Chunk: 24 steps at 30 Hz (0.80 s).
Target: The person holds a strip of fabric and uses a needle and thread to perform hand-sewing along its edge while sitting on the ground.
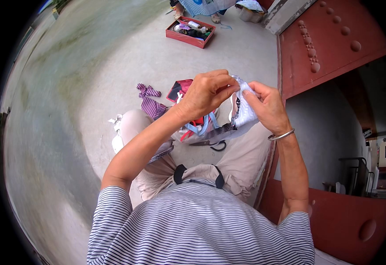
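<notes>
My right hand (268,107), with a metal bangle at its wrist, pinches a piece of white and pale lilac fabric (247,109) between thumb and fingers. At the fabric's top edge, the fingertips of my left hand (209,91) are closed together; whatever lies between them is too small to make out. Black lace trim (224,130) hangs below the fabric. Between my knees is a pile of cloth pieces with light blue straps (208,124) and red strips. Scissors with black handles (219,145) lie on the ground beneath it.
Purple striped cloth (151,105) lies by my left knee, near a dark red fabric piece (176,89). Farther off stands a red box (186,37) of mixed items, beside another person's feet (215,18). Red studded doors (328,43) and a doorway are at the right.
</notes>
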Each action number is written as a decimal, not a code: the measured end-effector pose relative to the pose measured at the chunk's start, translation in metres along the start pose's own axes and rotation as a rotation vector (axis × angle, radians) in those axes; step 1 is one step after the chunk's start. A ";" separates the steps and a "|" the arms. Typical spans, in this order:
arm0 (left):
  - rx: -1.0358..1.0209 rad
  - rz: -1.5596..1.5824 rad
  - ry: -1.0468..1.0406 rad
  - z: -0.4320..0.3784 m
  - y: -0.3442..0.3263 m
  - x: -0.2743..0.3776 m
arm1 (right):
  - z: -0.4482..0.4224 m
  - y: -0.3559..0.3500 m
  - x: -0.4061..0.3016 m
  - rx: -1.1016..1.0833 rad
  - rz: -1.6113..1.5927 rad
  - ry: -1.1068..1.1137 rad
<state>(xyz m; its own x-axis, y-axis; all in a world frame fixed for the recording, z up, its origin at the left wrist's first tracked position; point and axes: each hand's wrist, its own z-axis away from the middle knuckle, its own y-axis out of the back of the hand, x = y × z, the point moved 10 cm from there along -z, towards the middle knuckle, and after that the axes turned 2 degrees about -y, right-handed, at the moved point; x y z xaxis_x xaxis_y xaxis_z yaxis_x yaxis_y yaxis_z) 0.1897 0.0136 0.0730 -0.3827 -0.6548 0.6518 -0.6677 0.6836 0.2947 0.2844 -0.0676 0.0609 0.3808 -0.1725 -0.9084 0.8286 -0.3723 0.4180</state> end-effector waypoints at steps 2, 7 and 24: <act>-0.018 0.040 0.069 0.000 -0.003 -0.005 | 0.001 0.002 0.001 0.009 0.002 -0.012; 0.058 0.306 0.355 0.009 0.006 -0.036 | -0.001 0.010 0.007 0.064 0.092 0.009; -0.215 0.790 0.660 0.050 -0.024 -0.031 | -0.007 0.040 0.010 0.337 0.258 0.040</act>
<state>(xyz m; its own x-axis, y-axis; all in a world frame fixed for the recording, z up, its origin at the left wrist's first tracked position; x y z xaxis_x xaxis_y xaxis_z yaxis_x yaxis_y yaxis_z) 0.1861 0.0016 0.0104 -0.1927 0.2636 0.9452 -0.2282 0.9248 -0.3045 0.3241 -0.0775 0.0686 0.5796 -0.2661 -0.7702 0.5259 -0.5998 0.6030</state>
